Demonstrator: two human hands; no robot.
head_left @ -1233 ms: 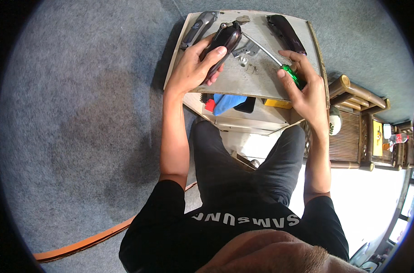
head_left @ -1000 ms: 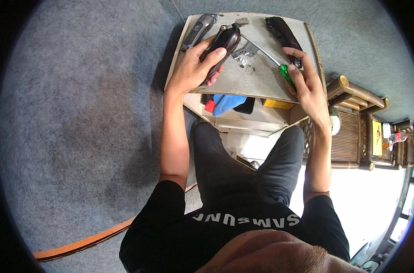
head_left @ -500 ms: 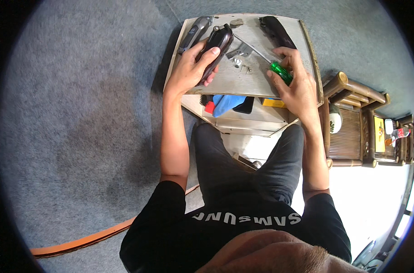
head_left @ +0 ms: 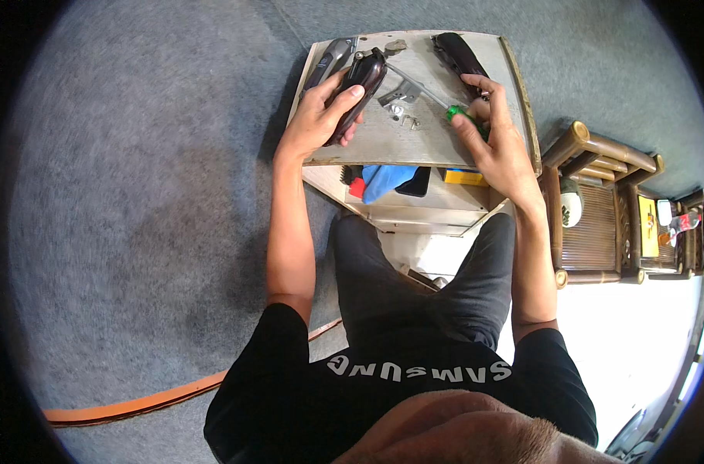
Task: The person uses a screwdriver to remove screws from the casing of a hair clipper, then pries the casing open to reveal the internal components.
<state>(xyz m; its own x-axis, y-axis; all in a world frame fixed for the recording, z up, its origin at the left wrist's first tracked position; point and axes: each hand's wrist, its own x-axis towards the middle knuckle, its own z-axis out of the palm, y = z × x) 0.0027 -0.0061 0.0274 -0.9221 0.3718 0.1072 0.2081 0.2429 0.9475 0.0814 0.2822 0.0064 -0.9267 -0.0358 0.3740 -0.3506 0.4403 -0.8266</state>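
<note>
My left hand [head_left: 312,122] is wrapped round a dark, glossy hair clipper [head_left: 365,76], which tilts with its metal-fitted head toward the far side. In my right hand [head_left: 503,151] is a screwdriver with a green handle [head_left: 455,114]. Its long metal shaft [head_left: 425,90] points left, and the tip ends beside the clipper's head; whether it touches, I cannot tell. Between the hands a loose clipper blade piece [head_left: 401,92] lies on the small cabinet's top [head_left: 402,147]. Several small screws and metal bits [head_left: 411,121] are scattered near it.
A grey clipper [head_left: 333,60] lies at the far left, a second dark clipper [head_left: 460,58] at the far right. The open shelf below holds a blue cloth [head_left: 387,182], a red piece [head_left: 357,187] and a yellow box [head_left: 465,178]. Bamboo furniture [head_left: 592,216] stands to the right.
The clipper and the screwdriver have shifted slightly left and nearer in the picture, as has the second dark clipper on the top. Both hands keep their holds.
</note>
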